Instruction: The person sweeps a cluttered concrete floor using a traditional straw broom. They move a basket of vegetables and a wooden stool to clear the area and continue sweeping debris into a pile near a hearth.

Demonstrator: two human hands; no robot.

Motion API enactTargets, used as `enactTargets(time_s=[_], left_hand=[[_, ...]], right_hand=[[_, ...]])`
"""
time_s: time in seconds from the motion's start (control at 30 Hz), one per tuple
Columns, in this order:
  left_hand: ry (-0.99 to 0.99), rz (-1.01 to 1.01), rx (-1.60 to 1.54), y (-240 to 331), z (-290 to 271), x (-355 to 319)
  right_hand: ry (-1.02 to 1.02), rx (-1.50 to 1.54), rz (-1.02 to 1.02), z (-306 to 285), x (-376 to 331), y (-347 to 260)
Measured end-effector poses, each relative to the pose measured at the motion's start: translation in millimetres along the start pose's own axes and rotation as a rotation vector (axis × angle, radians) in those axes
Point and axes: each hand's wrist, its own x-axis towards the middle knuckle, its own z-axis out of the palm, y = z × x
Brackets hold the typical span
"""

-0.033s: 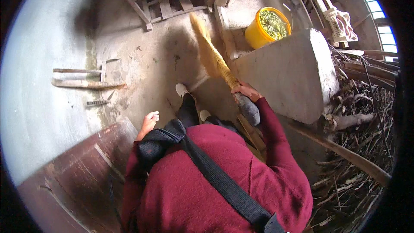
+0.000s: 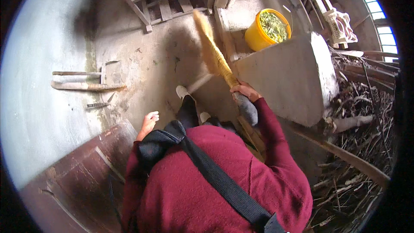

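Observation:
My right hand [image 2: 245, 91] is wrapped round the handle of a straw broom [image 2: 221, 64], just above its dark grey wrapped end. The broom slants away to the far left, its yellowish bound shaft leading to brush fibres blurred by motion over the floor. To the left of my body, my left hand [image 2: 148, 123] hangs empty with its fingers loosely bent. No object touches it. My light shoes show on the floor between the hands, below dark trousers.
A yellow bucket [image 2: 258, 38] of green leaves stands behind a pale masonry block [image 2: 286, 75]. Firewood and twigs [image 2: 362, 142] heap up at the right. A wooden rack [image 2: 166, 7] is at the back, a brown wooden panel [image 2: 86, 168] at the lower left, and wooden-handled tools [image 2: 82, 86] near the left wall.
The broom's brush end has shifted slightly to the right and away from me. My right hand has moved a little with it; the left hand looks the same.

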Motion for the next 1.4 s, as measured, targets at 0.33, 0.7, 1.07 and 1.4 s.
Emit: enactTargets(time_s=[0.33, 0.7, 1.07, 1.4], left_hand=[[0.005, 0.048, 0.094, 63, -64, 50], [0.042, -0.024, -0.061, 40, -83, 67], [0.234, -0.004, -0.107, 38, -61, 51], [0.508, -0.177, -0.217, 43, 11, 23]], right_hand=[[0.2, -0.453, 0.053, 51, 214, -75], [0.149, -0.584, -0.102, 20, 131, -101], [-0.273, -0.819, -0.078, 66, 189, -129], [-0.373, -1.11, -0.336, 86, 302, -231]])
